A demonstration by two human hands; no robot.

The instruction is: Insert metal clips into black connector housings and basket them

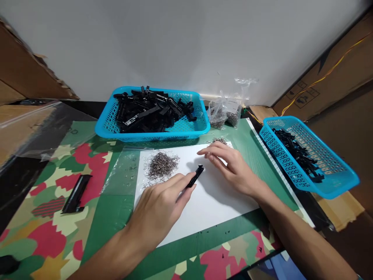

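My left hand (163, 202) is closed around a slim black plastic part (196, 175), its far end sticking out past the thumb and forefinger over a white sheet (215, 210). To the right, my right hand (227, 163) hovers above the sheet, apart from the part. Its thumb and fingers are drawn together; anything between the tips is too small to make out. A large heap of tiny metal springs or wire clips (162, 166) lies on the sheet beyond my left hand. Partly hidden behind my right hand is a smaller heap of them (219, 140).
A blue basket (154, 136) full of black plastic parts stands at the back. Another blue basket (338, 188) with smaller black parts is at the right. Clear bags of metal pieces (232, 114) stand behind. One black part (77, 193) lies on the patterned cover at left.
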